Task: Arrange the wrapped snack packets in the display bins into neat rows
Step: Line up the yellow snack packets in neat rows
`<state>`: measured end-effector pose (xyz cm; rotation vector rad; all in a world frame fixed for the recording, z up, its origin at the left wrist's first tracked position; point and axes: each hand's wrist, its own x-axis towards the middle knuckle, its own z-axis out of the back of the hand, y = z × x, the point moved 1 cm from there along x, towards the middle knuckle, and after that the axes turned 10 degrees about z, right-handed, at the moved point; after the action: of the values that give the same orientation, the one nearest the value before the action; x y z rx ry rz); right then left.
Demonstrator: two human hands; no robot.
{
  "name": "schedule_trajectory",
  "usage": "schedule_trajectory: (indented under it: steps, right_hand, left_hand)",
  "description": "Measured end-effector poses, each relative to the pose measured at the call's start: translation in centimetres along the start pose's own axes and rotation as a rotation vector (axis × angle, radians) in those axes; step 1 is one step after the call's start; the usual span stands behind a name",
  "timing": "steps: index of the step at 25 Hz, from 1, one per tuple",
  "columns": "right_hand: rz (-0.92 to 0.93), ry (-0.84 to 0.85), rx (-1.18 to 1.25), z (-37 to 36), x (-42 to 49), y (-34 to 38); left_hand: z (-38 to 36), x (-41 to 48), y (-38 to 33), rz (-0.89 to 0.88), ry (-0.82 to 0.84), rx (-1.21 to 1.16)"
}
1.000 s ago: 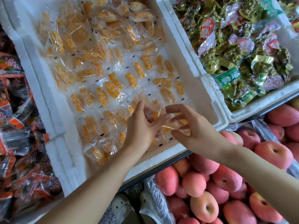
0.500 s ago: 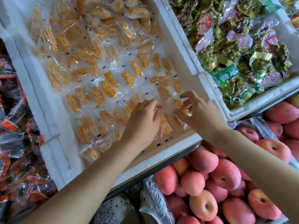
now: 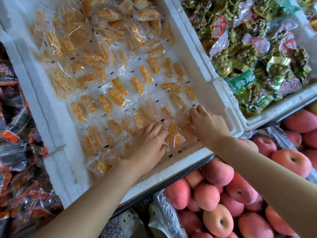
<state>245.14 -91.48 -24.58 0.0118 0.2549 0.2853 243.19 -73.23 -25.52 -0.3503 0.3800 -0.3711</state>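
Observation:
A white foam bin [image 3: 56,162] holds several clear packets of orange dried fruit [image 3: 116,97], loosely piled at the back and flatter toward the front. My left hand [image 3: 147,145] lies on the packets near the bin's front edge, fingers spread and pressing one packet [image 3: 175,133] down. My right hand [image 3: 205,122] is by the bin's front right corner, its curled fingers pinching the edge of a clear packet [image 3: 188,119] there. Both forearms reach in from below.
A second foam bin [image 3: 277,107] of green and red packets stands to the right. Dark orange-and-black packets [image 3: 15,152] fill the left. Red apples [image 3: 223,194] lie below the bins, partly under clear plastic. A dark metal shelf edge [image 3: 171,184] runs under the bin.
Both hands came down from above the front packets onto them. The right hand shifted right toward the bin's corner and took hold of a packet's edge; the left flattened onto the packets.

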Motion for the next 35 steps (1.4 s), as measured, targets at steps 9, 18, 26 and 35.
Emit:
schedule_trajectory:
  steps: [9, 18, 26, 35]
  right_hand:
    - [-0.005, 0.059, -0.011, 2.7, 0.1, 0.8]
    - [0.088, -0.296, 0.221, 5.1, 12.8, 2.0]
    - [-0.063, -0.215, 0.206, 6.0, 21.4, 2.8]
    - [0.065, -0.488, 0.176, 6.7, 19.4, 1.5]
  left_hand:
    - [0.9, -0.2, 0.2, -0.093, -0.087, -0.029]
    - [9.1, 7.0, 8.6, 0.113, -0.406, -0.060]
    - [12.1, 12.9, 12.8, 0.432, -0.513, -0.154]
    - [12.1, 13.7, 11.8, 0.365, -0.704, -0.262]
